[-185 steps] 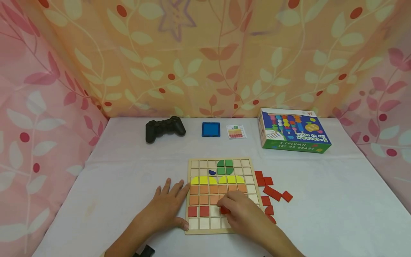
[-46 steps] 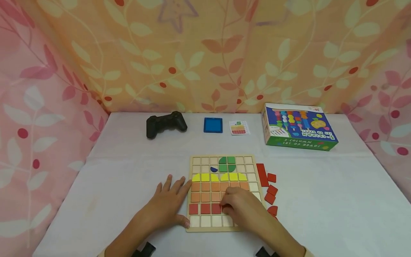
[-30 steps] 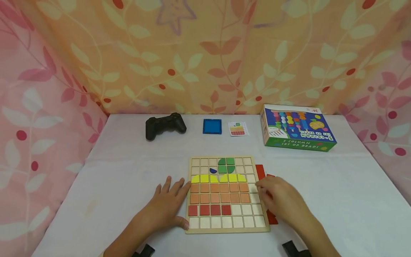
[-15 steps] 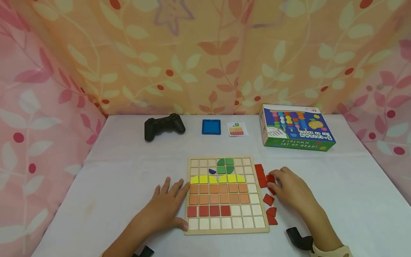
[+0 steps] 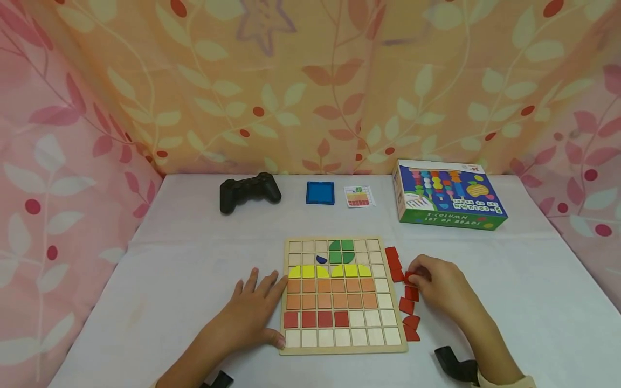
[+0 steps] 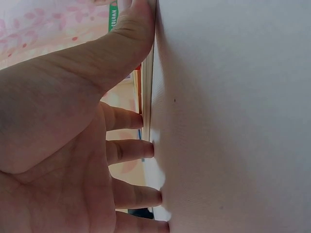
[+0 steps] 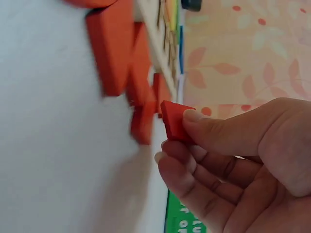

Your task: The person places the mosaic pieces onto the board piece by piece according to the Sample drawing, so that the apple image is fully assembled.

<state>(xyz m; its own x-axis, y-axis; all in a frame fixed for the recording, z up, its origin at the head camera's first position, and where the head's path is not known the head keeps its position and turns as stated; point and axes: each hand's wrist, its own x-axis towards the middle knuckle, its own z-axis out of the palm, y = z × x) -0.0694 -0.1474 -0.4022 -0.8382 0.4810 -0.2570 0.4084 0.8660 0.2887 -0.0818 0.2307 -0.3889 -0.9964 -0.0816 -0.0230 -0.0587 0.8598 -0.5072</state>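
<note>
A wooden grid board [image 5: 394,347] lies on the white table, with green, blue, yellow and orange tiles in its cells and a row of red tiles [image 5: 316,319] low on the left. My left hand [image 5: 252,312] rests flat with straight fingers against the board's left edge [image 6: 147,97]. My right hand [image 5: 439,283] is to the right of the board and pinches a red tile [image 7: 174,121] between thumb and fingers, lifted just off the table. Several loose red tiles [image 5: 408,307] lie beside the board's right edge, also seen as red tiles [image 7: 116,48] in the right wrist view.
Along the back of the table sit a black game controller [image 5: 248,191], a blue square tile box [image 5: 320,193], a small pattern card [image 5: 359,196] and a colourful bead-set box [image 5: 448,195]. Patterned curtains close in the table on three sides.
My right hand set a red tile into the board's red row, moved right to the loose red tiles and picked one up. The left hand has stayed put.
</note>
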